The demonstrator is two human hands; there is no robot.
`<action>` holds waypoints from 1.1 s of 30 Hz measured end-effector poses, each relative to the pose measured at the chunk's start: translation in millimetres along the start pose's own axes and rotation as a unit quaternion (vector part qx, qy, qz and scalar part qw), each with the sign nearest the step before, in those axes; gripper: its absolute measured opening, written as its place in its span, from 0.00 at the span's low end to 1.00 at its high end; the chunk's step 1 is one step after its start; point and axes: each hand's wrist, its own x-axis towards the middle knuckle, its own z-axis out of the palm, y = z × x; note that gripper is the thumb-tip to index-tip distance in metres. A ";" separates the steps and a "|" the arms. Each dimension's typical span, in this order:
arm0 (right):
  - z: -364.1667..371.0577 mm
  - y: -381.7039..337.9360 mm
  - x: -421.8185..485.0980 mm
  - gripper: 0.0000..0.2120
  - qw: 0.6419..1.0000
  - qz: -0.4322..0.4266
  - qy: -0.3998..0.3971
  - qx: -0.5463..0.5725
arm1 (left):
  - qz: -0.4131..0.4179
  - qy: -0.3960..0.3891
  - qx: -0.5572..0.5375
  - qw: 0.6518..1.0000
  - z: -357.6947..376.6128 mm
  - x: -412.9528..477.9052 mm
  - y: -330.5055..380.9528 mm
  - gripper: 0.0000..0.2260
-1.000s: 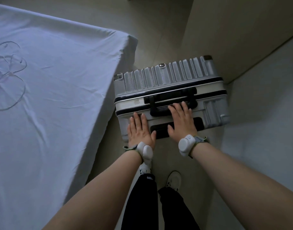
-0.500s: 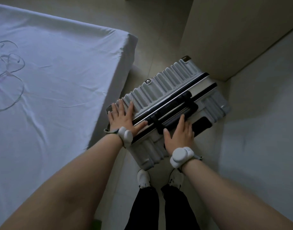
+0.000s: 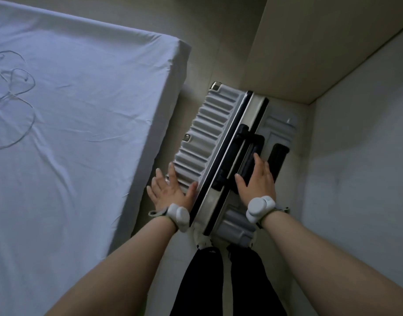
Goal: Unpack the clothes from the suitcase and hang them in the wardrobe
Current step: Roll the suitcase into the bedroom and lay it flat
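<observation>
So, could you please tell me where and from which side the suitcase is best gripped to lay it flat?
Grip the black carry handle on the upward-facing side of the suitcase, coming from above. Its bar stands proud of the shell, so fingers should be able to curl under it. The right hand rests on it; the left hand can steady the ribbed shell.

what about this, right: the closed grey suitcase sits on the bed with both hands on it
Not on the bed: the head view shows the closed grey suitcase on the floor beside it, with left hand and right hand on it.
</observation>
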 end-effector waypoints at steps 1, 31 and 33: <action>1.6 -1.0 -2.0 0.37 1.000 0.003 -0.005 0.001 | -0.006 -0.014 0.006 1.000 0.5 2.9 -4.1 0.39; -30.5 62.3 -5.8 0.43 0.967 0.076 0.071 0.232 | 0.142 -0.094 -0.034 0.985 41.1 -35.0 44.5 0.37; -29.0 69.5 3.7 0.42 0.965 0.080 0.073 0.237 | 0.154 -0.089 -0.054 0.983 57.8 -33.2 53.3 0.37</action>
